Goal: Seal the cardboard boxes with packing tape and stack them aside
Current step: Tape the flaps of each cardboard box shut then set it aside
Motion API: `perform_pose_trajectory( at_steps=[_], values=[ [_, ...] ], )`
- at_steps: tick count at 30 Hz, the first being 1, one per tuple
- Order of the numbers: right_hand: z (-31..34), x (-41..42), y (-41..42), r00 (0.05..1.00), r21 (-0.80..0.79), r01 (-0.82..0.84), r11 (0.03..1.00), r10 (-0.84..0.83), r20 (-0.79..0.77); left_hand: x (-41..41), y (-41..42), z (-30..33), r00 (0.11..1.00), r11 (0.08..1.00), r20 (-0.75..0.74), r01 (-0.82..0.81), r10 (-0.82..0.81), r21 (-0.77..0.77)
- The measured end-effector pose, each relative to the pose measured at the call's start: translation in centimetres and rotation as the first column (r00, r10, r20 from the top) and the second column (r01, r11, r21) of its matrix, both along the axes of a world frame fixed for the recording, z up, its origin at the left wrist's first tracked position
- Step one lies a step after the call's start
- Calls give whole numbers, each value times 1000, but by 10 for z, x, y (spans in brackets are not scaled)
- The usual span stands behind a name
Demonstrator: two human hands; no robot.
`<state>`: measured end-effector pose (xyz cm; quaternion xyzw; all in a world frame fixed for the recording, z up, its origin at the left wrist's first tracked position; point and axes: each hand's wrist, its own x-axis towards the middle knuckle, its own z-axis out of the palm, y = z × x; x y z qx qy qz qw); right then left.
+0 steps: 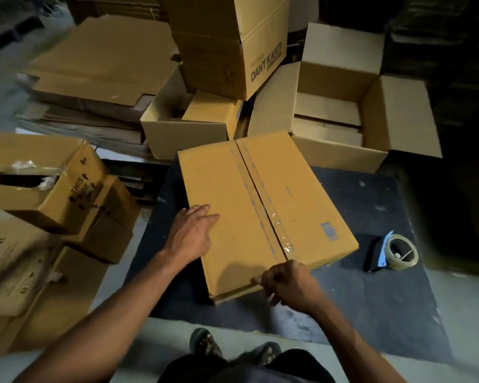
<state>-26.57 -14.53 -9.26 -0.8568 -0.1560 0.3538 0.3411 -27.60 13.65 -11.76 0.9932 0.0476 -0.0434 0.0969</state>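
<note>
A closed cardboard box (266,211) lies flat at the middle of the view on a dark mat (371,286) spread over the pale floor (155,338). Its top is plain tan, with the two flaps meeting in a seam that runs from 12 o'clock down to 6 o'clock. A strip of clear packing tape (263,200) covers that seam, glinting near the box's near end, and a small blue print mark sits toward the 4 o'clock corner.

The left hand (192,233) rests flat on the lid at the 8 o'clock side, fingers straight and spread a little. The right hand (286,283) is at the near edge, at 6 o'clock, with fingers curled against the end of the tape where it folds over the edge; whether it pinches the tape or only presses it cannot be told.

A tape dispenser (393,254) with a clear roll lies on the mat at 3 o'clock, well apart from the box. Open boxes (340,106) stand at 1 o'clock, flattened cardboard (94,67) is piled at 10 o'clock, and more boxes (47,189) sit at 9 o'clock.
</note>
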Motion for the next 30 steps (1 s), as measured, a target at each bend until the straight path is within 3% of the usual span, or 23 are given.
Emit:
perform_pose_trajectory(
  at_steps=[2, 5, 10, 14, 16, 20, 23, 27, 30],
  values=[
    [6, 17, -22, 980, 28, 116, 993, -119, 162, -5, -27, -7, 996, 996, 95, 9, -1, -88],
    [5, 51, -76, 860, -67, 311, 948, -251, 445, -20, -89, -19, 977, 985, 195, 114, -88, -128],
    [-29, 108, -179, 815, -126, 396, 909, -285, 505, 0, -184, -33, 937, 965, 289, 236, -196, -110],
    [-62, 164, -257, 907, -445, 231, 865, -27, 419, 34, -241, -41, 976, 987, 143, 159, -162, 30],
    [-74, 196, -286, 912, -511, 104, 853, 123, 392, 47, -262, -51, 984, 990, 124, 114, -124, 88],
    [-88, 244, -306, 822, -643, -160, 749, 461, 333, 53, -286, -66, 989, 982, 132, 36, -61, 184],
    [-95, 247, -300, 675, -745, -299, 596, 684, 276, 52, -288, -66, 981, 976, 183, 20, -61, 219],
    [-102, 246, -301, 576, -770, -356, 530, 773, 266, 52, -285, -64, 979, 974, 193, 28, -73, 225],
    [-96, 244, -305, 616, -727, -318, 609, 715, 330, 52, -286, -63, 983, 975, 173, 18, -57, 221]
  ],
)
